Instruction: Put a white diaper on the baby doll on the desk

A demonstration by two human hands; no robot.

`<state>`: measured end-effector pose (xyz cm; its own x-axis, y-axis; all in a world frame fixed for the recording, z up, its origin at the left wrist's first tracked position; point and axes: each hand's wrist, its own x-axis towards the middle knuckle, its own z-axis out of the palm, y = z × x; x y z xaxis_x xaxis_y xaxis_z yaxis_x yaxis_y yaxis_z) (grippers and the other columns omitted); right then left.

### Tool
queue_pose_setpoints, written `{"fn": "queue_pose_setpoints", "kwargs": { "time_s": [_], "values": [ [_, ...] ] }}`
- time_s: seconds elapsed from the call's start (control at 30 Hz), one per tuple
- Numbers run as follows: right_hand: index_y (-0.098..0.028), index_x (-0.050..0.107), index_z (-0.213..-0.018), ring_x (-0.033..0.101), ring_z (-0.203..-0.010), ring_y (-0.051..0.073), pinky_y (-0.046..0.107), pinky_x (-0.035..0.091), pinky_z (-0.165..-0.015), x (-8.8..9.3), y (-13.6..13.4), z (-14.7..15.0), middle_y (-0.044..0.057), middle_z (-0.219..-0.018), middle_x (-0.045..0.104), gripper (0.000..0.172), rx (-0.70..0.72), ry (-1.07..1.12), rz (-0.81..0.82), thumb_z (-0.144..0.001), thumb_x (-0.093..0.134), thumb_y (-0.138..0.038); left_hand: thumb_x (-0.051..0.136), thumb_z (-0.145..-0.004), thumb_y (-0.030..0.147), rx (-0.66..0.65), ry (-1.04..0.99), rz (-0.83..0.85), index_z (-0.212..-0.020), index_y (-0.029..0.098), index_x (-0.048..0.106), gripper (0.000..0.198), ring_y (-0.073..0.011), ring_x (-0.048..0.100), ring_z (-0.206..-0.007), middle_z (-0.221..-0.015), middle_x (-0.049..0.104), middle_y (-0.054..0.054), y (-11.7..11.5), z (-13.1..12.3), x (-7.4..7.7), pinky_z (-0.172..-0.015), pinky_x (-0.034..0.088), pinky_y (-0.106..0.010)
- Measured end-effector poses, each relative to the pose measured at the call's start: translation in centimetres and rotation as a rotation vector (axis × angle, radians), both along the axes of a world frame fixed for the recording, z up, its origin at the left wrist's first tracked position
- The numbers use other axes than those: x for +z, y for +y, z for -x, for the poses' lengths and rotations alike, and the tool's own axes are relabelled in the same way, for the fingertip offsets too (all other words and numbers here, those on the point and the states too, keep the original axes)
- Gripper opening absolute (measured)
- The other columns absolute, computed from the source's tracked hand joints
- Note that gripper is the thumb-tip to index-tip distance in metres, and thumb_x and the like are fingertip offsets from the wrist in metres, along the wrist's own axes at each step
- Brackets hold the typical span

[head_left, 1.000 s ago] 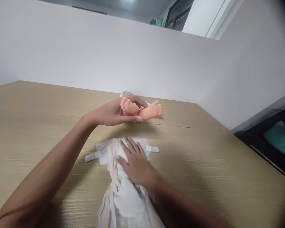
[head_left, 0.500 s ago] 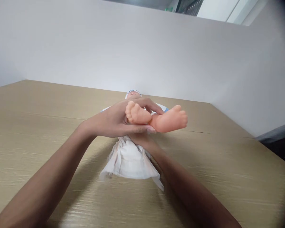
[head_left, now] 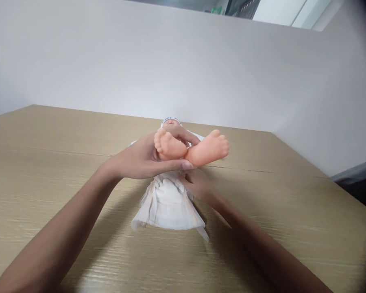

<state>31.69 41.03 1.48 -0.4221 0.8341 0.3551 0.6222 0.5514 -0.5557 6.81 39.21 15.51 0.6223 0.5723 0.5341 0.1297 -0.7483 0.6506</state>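
Observation:
A baby doll [head_left: 205,148] lies on its back, its head with a white printed headband far from me and its two feet raised toward me. My left hand [head_left: 143,156] is closed around the doll's ankles, thumb below and fingers above. Under the doll spreads a white diaper [head_left: 167,205], its near end flared open on the table. Beneath the raised legs, my right hand [head_left: 198,185] is at the diaper's right side. Its fingers are partly hidden behind the legs and blurred, so I cannot see whether they grip anything.
The wood-grain table [head_left: 64,195] reaches back to a pale wall [head_left: 140,61]. A seam runs across the tabletop. Something dark [head_left: 360,183] stands beyond the right edge, and an opening shows above the wall.
The doll's feet have shifted a little to the left with my left hand. My right hand has drawn back to the right from under the legs, uncovering more of the diaper.

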Motion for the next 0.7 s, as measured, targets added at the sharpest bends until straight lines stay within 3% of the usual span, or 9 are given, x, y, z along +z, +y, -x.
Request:
{"fn": "queue_pose_setpoints", "kwargs": {
  "time_s": [0.1,0.17,0.3,0.47,0.57,0.7],
  "values": [
    [-0.022,0.067,-0.129,0.073,-0.121,0.034,0.053,0.059,-0.107,-0.8,-3.3,-2.6,0.013,-0.128,0.078,0.028,-0.200,0.121,-0.059,-0.110,0.063,-0.042,0.083,-0.099,0.044,-0.020,0.001,0.031,-0.119,0.022,0.078,0.030,-0.0267,0.073,-0.114,-0.136,0.076,-0.011,0.0,-0.2,0.0,-0.098,0.062,-0.039],
    [-0.024,0.061,-0.132,0.074,-0.121,0.033,0.054,0.061,-0.107,-1.4,-5.4,-3.9,0.013,-0.130,0.076,0.032,-0.258,0.170,-0.131,-0.107,0.068,-0.043,0.084,-0.098,0.045,-0.034,0.005,0.062,-0.125,0.022,0.077,0.037,-0.0274,0.073,-0.117,-0.136,0.077,-0.011,-0.1,-0.4,0.0,-0.099,0.061,-0.039],
    [-0.030,0.049,-0.148,0.068,-0.137,0.034,0.060,0.059,-0.114,-1.8,-8.1,-4.3,0.014,-0.144,0.069,0.046,-0.194,0.140,-0.281,-0.107,0.068,-0.037,0.084,-0.099,0.044,-0.049,-0.007,0.086,-0.135,0.023,0.074,0.043,-0.0258,0.073,-0.115,-0.134,0.077,-0.011,-0.6,-0.7,-0.6,-0.099,0.061,-0.039],
    [-0.027,0.033,-0.165,0.057,-0.152,0.038,0.066,0.053,-0.123,-0.4,-8.6,-1.4,0.021,-0.162,0.057,0.074,-0.205,0.203,-0.377,-0.104,0.072,-0.043,0.084,-0.098,0.046,-0.039,0.047,0.087,-0.135,0.025,0.074,0.044,-0.0259,0.071,-0.121,-0.135,0.076,-0.009,-1.9,-1.5,-2.6,-0.105,0.058,-0.041],
    [-0.025,0.039,-0.163,0.056,-0.155,0.036,0.061,0.051,-0.126,0.5,-8.4,-0.1,0.019,-0.163,0.058,0.070,-0.166,0.271,-0.327,-0.105,0.073,-0.041,0.082,-0.099,0.043,-0.064,0.047,0.045,-0.135,0.029,0.073,0.039,-0.0272,0.067,-0.131,-0.138,0.076,-0.008,-2.9,-2.0,-3.6,-0.113,0.055,-0.046],
    [-0.025,0.057,-0.150,0.068,-0.141,0.032,0.053,0.057,-0.121,1.9,-8.1,-1.1,0.014,-0.150,0.070,0.048,-0.049,0.287,-0.258,-0.103,0.068,-0.030,0.077,-0.103,0.038,-0.065,0.069,0.051,-0.137,0.028,0.071,0.035,-0.0266,0.067,-0.136,-0.143,0.075,-0.008,-4.3,-0.5,-3.8,-0.118,0.053,-0.047]
  ]
}}
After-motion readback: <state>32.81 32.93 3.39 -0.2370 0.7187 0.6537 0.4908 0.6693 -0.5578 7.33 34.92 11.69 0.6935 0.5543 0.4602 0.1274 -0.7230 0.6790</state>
